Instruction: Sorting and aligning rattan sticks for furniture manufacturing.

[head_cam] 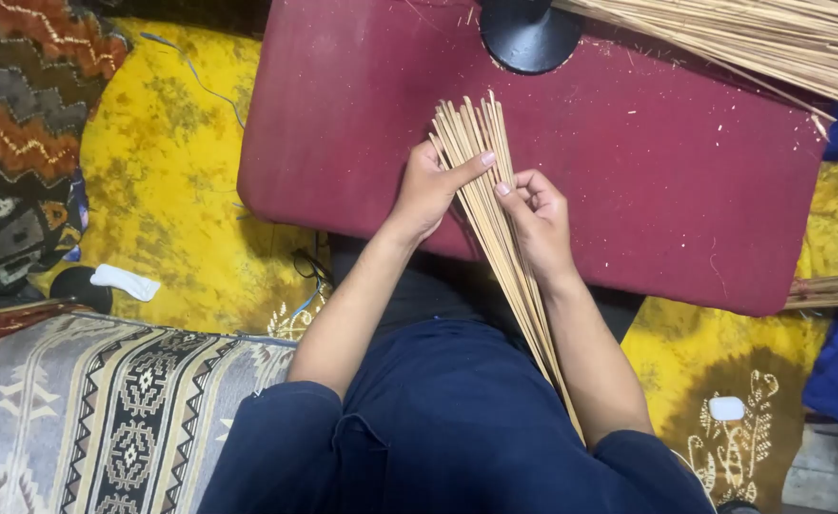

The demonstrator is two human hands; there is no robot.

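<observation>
Covering the frame's centre, a dark red padded board (628, 171) is seen from above. A bundle of thin pale sticks (495, 228) lies fanned across it toward twelve o'clock, gripped by the left hand (428, 190) and pinched by the right hand (538, 219) mid-length. The sticks are judged light, stiff and brittle.

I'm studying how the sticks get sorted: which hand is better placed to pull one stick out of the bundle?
Probably the right hand: its fingertips pinch at the bundle's edge, while the left hand wraps it with the thumb across, steadying it.
</observation>
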